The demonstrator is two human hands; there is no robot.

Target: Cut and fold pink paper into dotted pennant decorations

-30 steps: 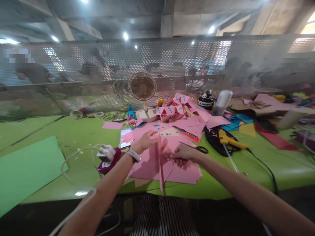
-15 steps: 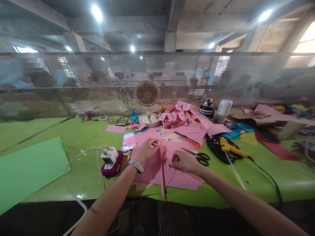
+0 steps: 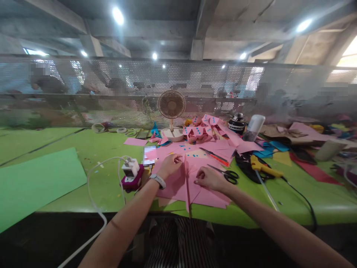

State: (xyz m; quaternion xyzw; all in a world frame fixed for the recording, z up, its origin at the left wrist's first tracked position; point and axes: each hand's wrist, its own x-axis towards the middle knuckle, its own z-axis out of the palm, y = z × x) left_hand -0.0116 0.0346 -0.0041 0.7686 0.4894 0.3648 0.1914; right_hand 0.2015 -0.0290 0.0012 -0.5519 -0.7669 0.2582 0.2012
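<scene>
My left hand (image 3: 170, 166), with a white watch on its wrist, is curled at the far end of a narrow strip of pink paper (image 3: 187, 190). The strip stands edge-on, and the fingertips appear to grip it. Just right of the strip, my right hand (image 3: 208, 179) is closed with bent fingers and thumb close together; whatever they hold is hidden. Both hands are over flat pink paper sheets (image 3: 174, 191). Black-handled scissors (image 3: 231, 177) lie beside my right hand. Beyond them is a dark, slim tool with a red-orange part (image 3: 217, 158).
A fan (image 3: 171, 106) stands behind pink paper pieces with blue dots (image 3: 196, 131). On the right lie a yellow glue gun (image 3: 266, 169) and a clear bottle (image 3: 254, 126). Left are a purple power block (image 3: 132, 182) with a white cable, a phone (image 3: 150, 154) and green sheet (image 3: 44, 182).
The view has shifted slightly, so the table scene appears a little further right and higher. Both hands keep nearly the same pose beside the pink strip.
</scene>
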